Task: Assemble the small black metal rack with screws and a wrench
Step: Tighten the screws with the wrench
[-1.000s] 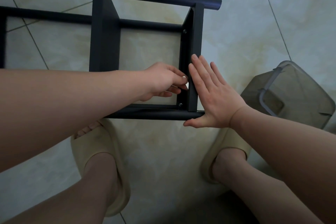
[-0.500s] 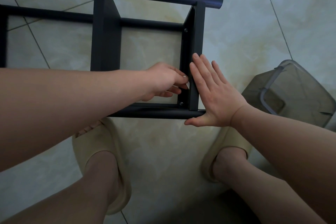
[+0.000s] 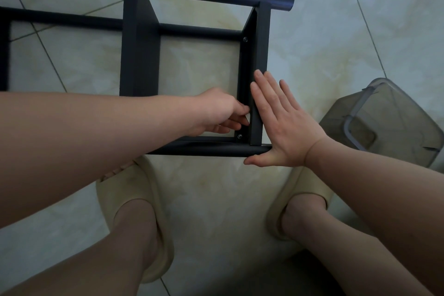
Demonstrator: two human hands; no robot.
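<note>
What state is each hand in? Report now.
Left hand: pinching a small pale item inside the rack; identity unclear.
Right hand: open, flat against the rack.

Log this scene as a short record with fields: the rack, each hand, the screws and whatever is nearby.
Rack: black metal, lying on tile floor
Left hand: fingers curled at the end bar's inner face; any tool hidden
Right hand: flat, pressed against the end bar's outer side
Screws: two showing on the end bar's inner face
Nearby: grey bin at right; cream slippers
</note>
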